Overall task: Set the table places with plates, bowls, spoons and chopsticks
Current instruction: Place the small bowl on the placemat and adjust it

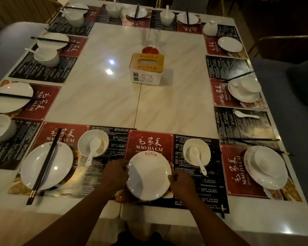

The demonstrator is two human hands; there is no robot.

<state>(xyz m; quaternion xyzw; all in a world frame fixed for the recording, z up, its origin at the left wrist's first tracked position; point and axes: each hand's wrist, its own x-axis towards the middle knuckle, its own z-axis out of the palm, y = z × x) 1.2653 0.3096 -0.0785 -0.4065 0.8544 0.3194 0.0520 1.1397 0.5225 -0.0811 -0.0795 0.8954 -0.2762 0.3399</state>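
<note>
Both hands are down on the white plate at the near edge of the marble table. The left hand has its fingers at the plate's left rim and the right hand grips the right rim, so the plate sits clamped between them on the red-and-black Mao Jia Cai placemat.

Just beyond the right hand stands a small white bowl with a white ceramic spoon leaning in it, handle pointing back toward the hand. Near the right forearm a pair of dark chopsticks lies at the mat's near right corner, mostly hard to make out.

To the left of the left hand is a finished place: a plate with chopsticks laid across it and a bowl holding a spoon just beyond.

Well off to the right of the right hand a bowl sits stacked on a plate, with loose chopsticks beyond it.

Straight ahead of both hands, mid-table, stands a tissue box.
</note>
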